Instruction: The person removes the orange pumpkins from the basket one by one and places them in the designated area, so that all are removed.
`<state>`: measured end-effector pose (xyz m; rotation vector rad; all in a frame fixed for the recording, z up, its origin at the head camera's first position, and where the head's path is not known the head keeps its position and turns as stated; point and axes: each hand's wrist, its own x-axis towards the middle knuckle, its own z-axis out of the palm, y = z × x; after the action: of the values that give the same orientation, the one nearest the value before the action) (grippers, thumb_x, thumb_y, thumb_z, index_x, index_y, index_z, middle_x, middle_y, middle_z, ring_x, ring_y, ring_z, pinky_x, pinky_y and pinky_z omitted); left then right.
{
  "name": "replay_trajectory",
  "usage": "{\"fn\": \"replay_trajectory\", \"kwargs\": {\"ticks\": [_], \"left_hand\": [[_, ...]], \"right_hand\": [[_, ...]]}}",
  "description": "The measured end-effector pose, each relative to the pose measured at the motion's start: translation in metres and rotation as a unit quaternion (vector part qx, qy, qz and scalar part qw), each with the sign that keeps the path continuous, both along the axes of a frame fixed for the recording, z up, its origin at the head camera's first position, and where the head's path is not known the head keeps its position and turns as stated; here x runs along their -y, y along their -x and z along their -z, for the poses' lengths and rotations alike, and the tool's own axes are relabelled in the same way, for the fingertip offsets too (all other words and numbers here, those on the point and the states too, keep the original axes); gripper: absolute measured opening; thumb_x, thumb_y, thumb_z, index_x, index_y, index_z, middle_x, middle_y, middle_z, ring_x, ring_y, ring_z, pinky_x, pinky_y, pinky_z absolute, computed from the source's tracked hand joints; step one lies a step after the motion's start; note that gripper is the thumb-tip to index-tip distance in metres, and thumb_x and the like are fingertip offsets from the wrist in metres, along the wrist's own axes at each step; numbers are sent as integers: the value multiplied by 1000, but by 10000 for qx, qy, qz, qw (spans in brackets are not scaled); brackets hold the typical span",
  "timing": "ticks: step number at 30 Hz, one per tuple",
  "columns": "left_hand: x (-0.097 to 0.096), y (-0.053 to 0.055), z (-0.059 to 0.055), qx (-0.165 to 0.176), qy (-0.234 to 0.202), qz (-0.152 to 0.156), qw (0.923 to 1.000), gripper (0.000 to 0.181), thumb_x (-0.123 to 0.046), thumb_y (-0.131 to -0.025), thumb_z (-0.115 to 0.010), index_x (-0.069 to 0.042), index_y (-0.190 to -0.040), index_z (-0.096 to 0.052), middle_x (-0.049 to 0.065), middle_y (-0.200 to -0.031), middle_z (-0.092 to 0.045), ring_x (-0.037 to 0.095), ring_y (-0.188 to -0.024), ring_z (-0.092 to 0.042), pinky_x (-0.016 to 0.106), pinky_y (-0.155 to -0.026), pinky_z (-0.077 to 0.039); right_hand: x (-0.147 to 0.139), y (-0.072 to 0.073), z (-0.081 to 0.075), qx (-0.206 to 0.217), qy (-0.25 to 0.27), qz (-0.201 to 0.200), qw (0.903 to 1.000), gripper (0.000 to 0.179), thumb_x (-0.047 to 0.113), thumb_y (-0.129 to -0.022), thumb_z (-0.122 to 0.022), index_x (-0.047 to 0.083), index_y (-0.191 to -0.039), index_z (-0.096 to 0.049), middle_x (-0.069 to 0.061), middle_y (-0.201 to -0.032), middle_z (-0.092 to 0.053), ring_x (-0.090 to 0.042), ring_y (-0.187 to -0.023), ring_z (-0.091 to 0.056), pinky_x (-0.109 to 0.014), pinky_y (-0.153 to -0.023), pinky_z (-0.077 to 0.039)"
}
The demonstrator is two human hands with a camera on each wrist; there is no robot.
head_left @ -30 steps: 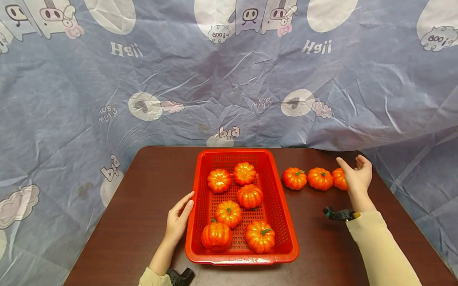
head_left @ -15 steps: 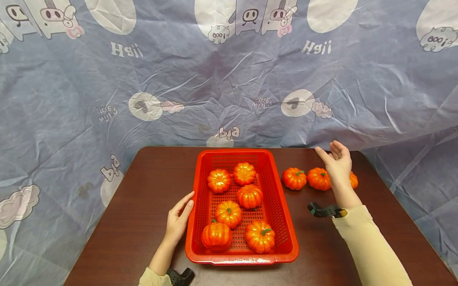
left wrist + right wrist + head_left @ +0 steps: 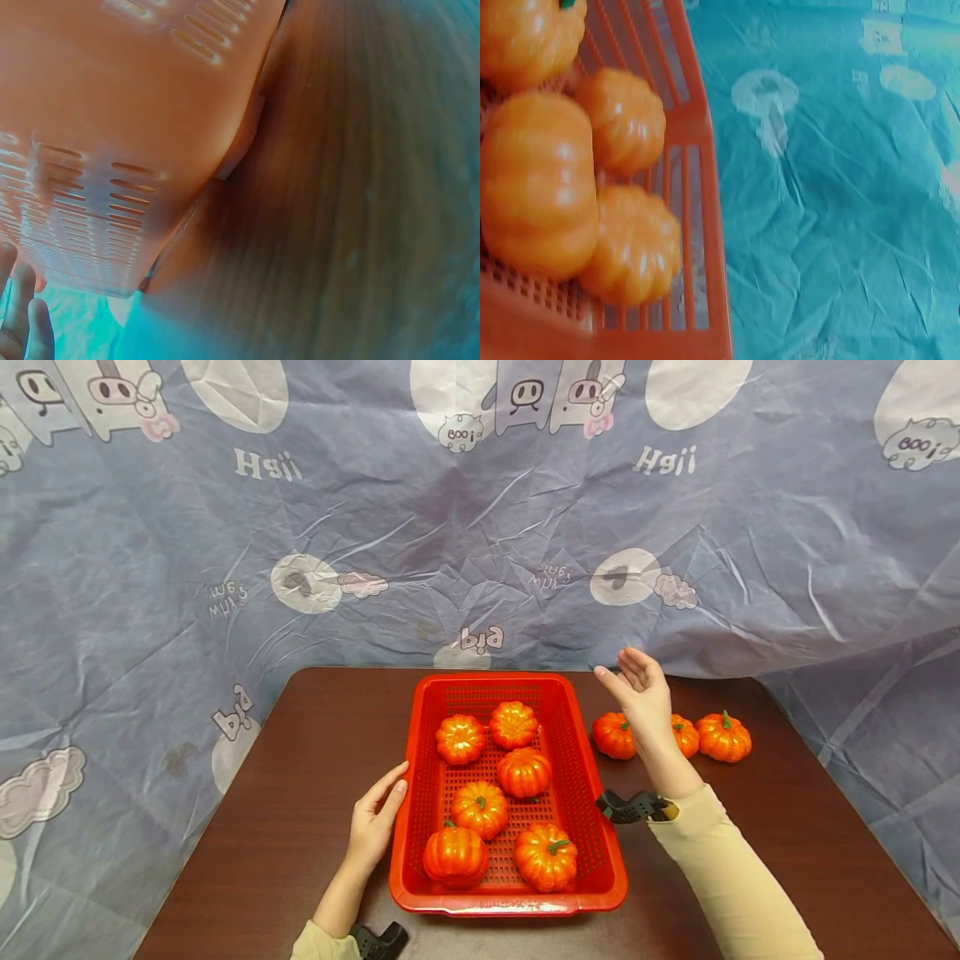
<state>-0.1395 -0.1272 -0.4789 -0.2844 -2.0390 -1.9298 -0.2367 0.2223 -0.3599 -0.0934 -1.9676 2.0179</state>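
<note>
A red plastic basket stands on the dark wooden table, with several small orange pumpkins inside it. My left hand rests at the basket's left rim, its fingers fairly straight; the left wrist view shows its fingertips beside the slotted wall. To the right of the basket my right hand is raised with loosely bent fingers and nothing in them. It partly hides two of the 3 loose pumpkins in a row: the left one and the middle one. The right one is fully visible.
The brown table extends on both sides of the basket. A blue-grey printed cloth hangs behind its back edge. Black wrist straps sit on both wrists.
My right hand has moved left, from over the right loose pumpkin to over the left and middle ones, uncovering the right one. The left hand and basket have stayed put.
</note>
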Motion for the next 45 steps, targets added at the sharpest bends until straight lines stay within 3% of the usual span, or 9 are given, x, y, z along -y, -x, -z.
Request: {"fn": "replay_trajectory", "kwargs": {"ticks": [12,18,22,26,31,35,40,45], "left_hand": [[0,1,3,-4,-98,84,9999,31,0,-94,-53,8,-124,-57,24,-122,-58,6,-103,-57,18,-84,-48],[-1,0,2,19,-88,97,9999,31,0,-94,-53,8,-124,-56,24,-122,-58,6,-103,-57,18,-84,-48],[-1,0,1,25,-83,107,9999,32,0,-94,-53,9,-124,-56,24,-122,-58,6,-101,-58,18,-83,-48],[-1,0,1,31,-87,110,9999,32,0,-94,-53,9,-124,-56,24,-122,-58,6,-101,-58,19,-83,-48],[0,0,1,8,-59,89,9999,32,-1,-94,-53,8,-124,-56,23,-123,-58,6,-102,-58,19,-83,-48],[0,1,2,3,-66,81,9999,31,0,-94,-53,8,-124,-56,23,-122,-58,5,-101,-58,19,-82,-48],[1,1,3,-20,-72,73,9999,31,0,-94,-53,8,-124,-56,24,-122,-58,4,-102,-57,18,-84,-47],[1,2,3,-53,-11,30,10000,31,1,-93,-53,8,-124,-57,24,-122,-57,4,-103,-57,17,-85,-46]], "right_hand": [[46,-8,15,-115,-239,-1040,9942,61,8,-85,-69,-2,-137,-38,-15,-135,-45,-27,-127,-42,-31,-105,-34],[62,-15,26,-183,-242,-1649,9858,57,0,-84,-67,-4,-134,-40,-19,-133,-47,-32,-126,-42,-40,-106,-32],[71,-19,32,-127,-370,-2188,9750,58,1,-83,-69,-3,-133,-41,-19,-133,-47,-32,-126,-42,-44,-105,-33],[77,-23,38,-224,-834,-2972,9509,60,6,-80,-74,0,-132,-45,-17,-132,-49,-31,-124,-45,-45,-103,-36],[83,-23,47,-319,-1522,-3885,9082,63,9,-78,-77,5,-133,-47,-15,-132,-50,-31,-123,-46,-40,-100,-39],[86,-22,55,-227,-1698,-4408,8811,65,1,-78,-75,1,-134,-44,-21,-133,-48,-36,-124,-44,-41,-101,-38],[89,-25,58,-181,-1724,-4815,8591,66,-9,-75,-72,-8,-133,-42,-27,-130,-47,-44,-122,-42,-51,-101,-35],[90,-24,66,-35,-2049,-5013,8406,64,-4,-76,-75,-5,-132,-43,-22,-130,-49,-40,-121,-45,-49,-102,-36]]}}
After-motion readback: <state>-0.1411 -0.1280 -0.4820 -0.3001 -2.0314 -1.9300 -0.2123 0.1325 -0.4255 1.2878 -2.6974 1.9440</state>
